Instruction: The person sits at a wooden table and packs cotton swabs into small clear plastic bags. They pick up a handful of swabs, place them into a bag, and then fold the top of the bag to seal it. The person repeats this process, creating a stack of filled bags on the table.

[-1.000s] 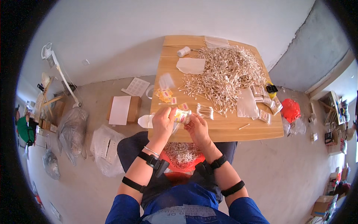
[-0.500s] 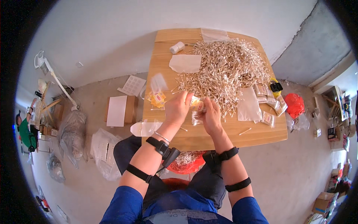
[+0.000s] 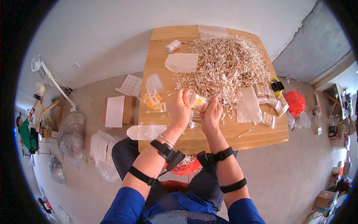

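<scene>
Between my two hands, at the near side of a cotton swab heap, is a small clear bag of cotton swabs point(image 3: 200, 103) with a yellow and white label. My left hand point(image 3: 180, 109) is closed on the bag's left side, thumb uppermost. On its right side my right hand point(image 3: 211, 115) grips it, fingers partly hidden. Just below that bag, more swabs point(image 3: 194, 118) show between my hands; whether they are in the same bag I cannot tell. The large loose heap of cotton swabs point(image 3: 231, 67) spreads beyond my hands. Yellow labels point(image 3: 153, 100) lie left of my left hand.
Filled swab bags point(image 3: 268, 118) and a yellow tape dispenser point(image 3: 276, 86) lie on the wooden table's point(image 3: 223, 140) right side. Clear plastic sheets point(image 3: 249, 106) and a white roll point(image 3: 173, 46) are there too. A cardboard box point(image 3: 130, 106) stands left; a red bag point(image 3: 182, 168) hangs below.
The labelled bag shows more of its face now, and more swabs show beneath it. My hands stay close together around it, with a slight shift of the fingers.
</scene>
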`<act>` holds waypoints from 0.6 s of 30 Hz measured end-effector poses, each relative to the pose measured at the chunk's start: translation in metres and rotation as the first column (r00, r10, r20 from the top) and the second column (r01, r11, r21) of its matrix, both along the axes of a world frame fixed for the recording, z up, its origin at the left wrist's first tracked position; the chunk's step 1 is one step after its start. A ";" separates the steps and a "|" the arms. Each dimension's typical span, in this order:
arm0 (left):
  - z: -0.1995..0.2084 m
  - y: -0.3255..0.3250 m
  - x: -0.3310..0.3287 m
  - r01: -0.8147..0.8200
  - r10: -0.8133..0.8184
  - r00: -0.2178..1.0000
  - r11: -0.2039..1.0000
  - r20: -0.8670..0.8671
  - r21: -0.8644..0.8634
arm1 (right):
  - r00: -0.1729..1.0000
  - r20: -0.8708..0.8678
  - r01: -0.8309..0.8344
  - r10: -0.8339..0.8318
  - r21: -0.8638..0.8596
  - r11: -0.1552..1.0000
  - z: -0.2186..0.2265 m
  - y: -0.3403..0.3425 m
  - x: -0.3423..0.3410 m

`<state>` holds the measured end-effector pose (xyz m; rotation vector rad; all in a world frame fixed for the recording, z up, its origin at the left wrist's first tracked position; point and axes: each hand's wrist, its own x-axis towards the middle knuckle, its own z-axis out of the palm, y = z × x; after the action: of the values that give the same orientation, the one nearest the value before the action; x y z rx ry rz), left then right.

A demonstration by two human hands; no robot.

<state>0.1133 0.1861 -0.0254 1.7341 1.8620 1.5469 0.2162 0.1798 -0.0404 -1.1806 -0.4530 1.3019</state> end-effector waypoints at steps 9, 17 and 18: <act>0.014 -0.008 -0.010 0.170 -0.209 0.875 0.977 -0.436 -0.127 | 0.993 0.094 -0.069 0.077 -0.085 0.994 0.013 -0.012 0.010; -0.004 -0.017 -0.006 0.215 -0.218 0.964 0.976 0.152 0.033 | 0.996 0.078 0.036 -0.032 -0.047 0.998 0.002 -0.014 0.005; -0.002 -0.023 -0.005 0.252 -0.243 0.951 0.967 0.191 -0.027 | 0.994 0.099 0.043 -0.039 -0.042 0.998 0.002 -0.014 0.005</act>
<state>0.1082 0.1633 -0.0274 1.6626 1.5168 1.4927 0.2209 0.1654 -0.0384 -1.2884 -0.4711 1.2281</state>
